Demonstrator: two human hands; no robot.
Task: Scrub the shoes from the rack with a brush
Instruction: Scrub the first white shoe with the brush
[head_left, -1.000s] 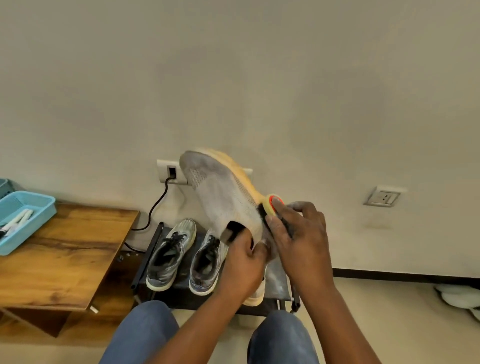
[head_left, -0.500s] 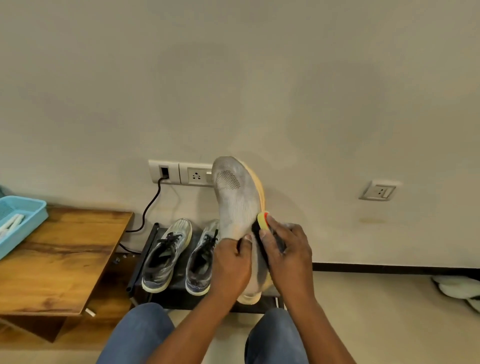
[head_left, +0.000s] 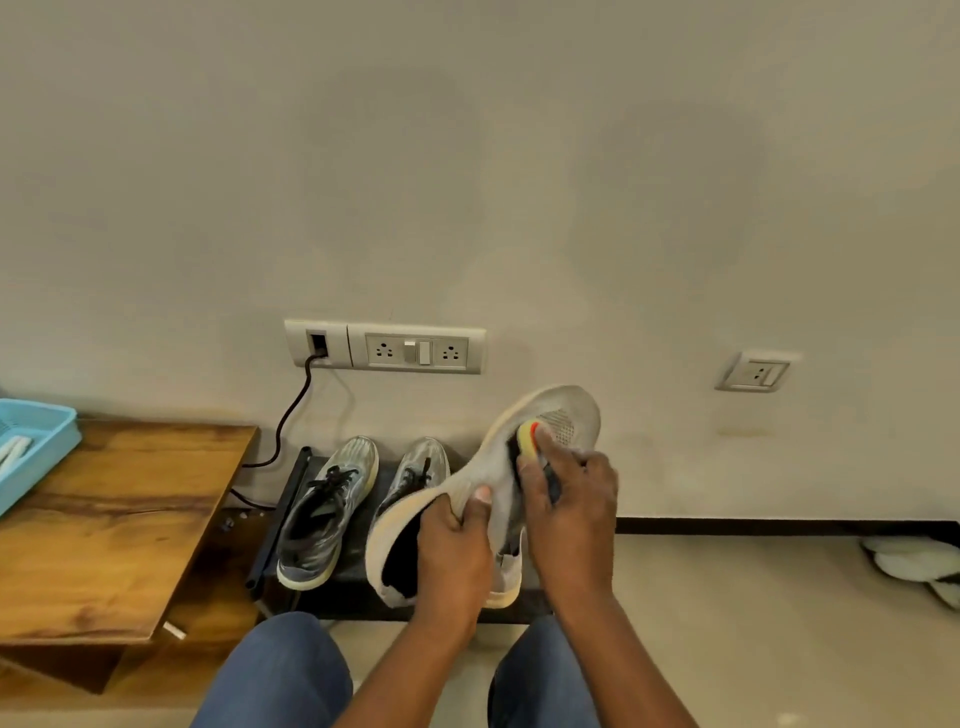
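Note:
My left hand (head_left: 453, 553) grips a pale grey knit shoe (head_left: 566, 415) by its collar, holding it in the air with the toe pointing up and to the right. My right hand (head_left: 571, 512) holds a small brush (head_left: 527, 436) with a yellow and red back, pressed against the shoe's upper near the toe. Behind the held shoe, a pair of grey laced sneakers (head_left: 324, 514) stands on a low black shoe rack (head_left: 283, 519) against the wall.
A wooden table (head_left: 104, 530) stands at the left with a blue tray (head_left: 31, 447) on it. A wall socket panel (head_left: 384, 347) has a black cable running down. A second socket (head_left: 756, 371) is at right. White slippers (head_left: 914, 564) lie on the floor far right.
The shoe has tilted from toe-up to leaning right and has come lower. The brush has moved up toward the toe. The camera view has shifted, showing the whole socket panel.

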